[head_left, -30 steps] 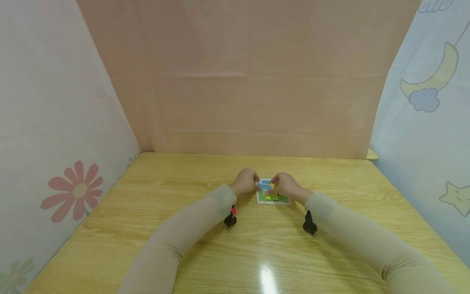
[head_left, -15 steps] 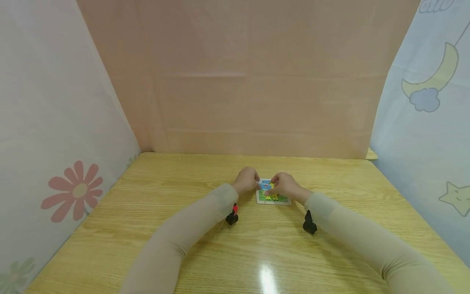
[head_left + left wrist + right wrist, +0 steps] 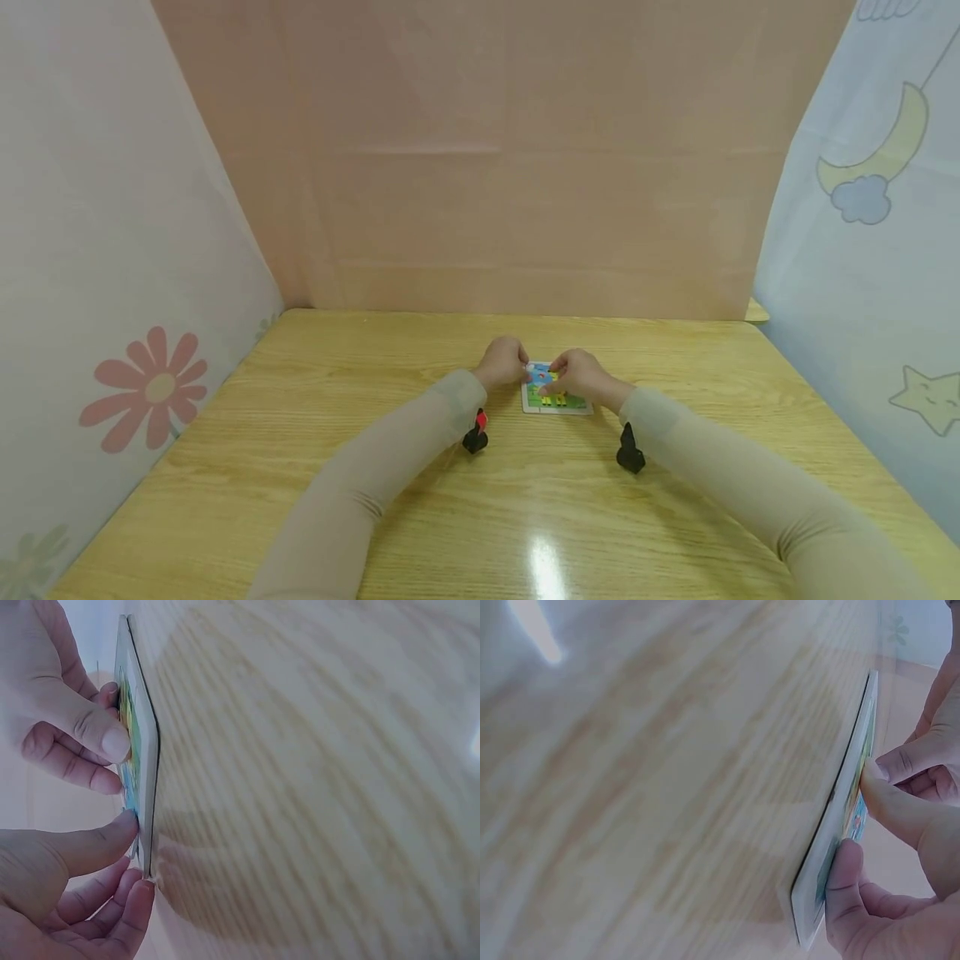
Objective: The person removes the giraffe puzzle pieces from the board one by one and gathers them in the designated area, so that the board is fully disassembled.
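Observation:
A small jigsaw puzzle [image 3: 557,401] with a pale frame lies flat on the table, its picture blue above, green below, with yellow figures. At its left edge is my left hand [image 3: 502,363]. In the left wrist view the left thumb [image 3: 124,823] and fingers pinch what looks like a thin puzzle piece [image 3: 136,846] by the board's edge. My right hand [image 3: 588,379] arches over the puzzle. Its thumb [image 3: 877,787] and fingertips touch the picture, spread apart; whether they grip a piece is hidden. A blue patch with red [image 3: 858,820] shows between the hands.
The wooden table [image 3: 360,367] reaches back to a plain peach backdrop [image 3: 517,167]. Patterned cloth walls stand left [image 3: 112,208] and right [image 3: 847,275]. A black wrist mount [image 3: 476,437] hangs under the left cuff, another black mount [image 3: 630,454] under the right.
My left hand has shifted slightly forward and to the right along the puzzle's left edge. The right hand stays almost in place; the whole view has moved a little.

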A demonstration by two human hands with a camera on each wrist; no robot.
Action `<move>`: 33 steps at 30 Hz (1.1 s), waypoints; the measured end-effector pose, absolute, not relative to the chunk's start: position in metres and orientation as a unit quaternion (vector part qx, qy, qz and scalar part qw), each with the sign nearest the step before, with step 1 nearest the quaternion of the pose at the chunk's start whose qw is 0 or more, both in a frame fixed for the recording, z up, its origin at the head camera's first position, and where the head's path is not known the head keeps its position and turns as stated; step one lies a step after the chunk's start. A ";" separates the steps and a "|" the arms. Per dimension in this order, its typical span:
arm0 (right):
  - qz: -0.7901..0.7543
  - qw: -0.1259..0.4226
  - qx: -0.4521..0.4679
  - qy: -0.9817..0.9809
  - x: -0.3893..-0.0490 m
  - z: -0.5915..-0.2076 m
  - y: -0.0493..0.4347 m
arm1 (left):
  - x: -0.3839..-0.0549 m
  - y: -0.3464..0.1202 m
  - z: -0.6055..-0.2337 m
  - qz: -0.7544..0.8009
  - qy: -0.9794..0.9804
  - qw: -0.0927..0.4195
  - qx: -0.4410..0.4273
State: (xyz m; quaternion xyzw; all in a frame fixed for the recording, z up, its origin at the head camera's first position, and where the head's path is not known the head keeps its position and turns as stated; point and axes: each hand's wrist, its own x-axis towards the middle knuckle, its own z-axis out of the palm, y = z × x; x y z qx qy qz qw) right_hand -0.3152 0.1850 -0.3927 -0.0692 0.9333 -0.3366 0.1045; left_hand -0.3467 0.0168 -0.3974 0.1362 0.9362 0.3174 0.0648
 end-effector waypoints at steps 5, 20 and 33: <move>-0.337 0.109 -0.068 0.933 -0.315 -0.392 0.186 | -0.345 0.017 -0.394 0.344 0.928 0.066 0.128; -0.354 0.116 -0.067 0.926 -0.314 -0.395 0.185 | -0.341 0.018 -0.396 0.465 0.877 0.076 0.095; -0.357 0.111 -0.068 0.925 -0.318 -0.399 0.184 | -0.346 -0.003 -0.394 0.547 0.823 0.131 0.076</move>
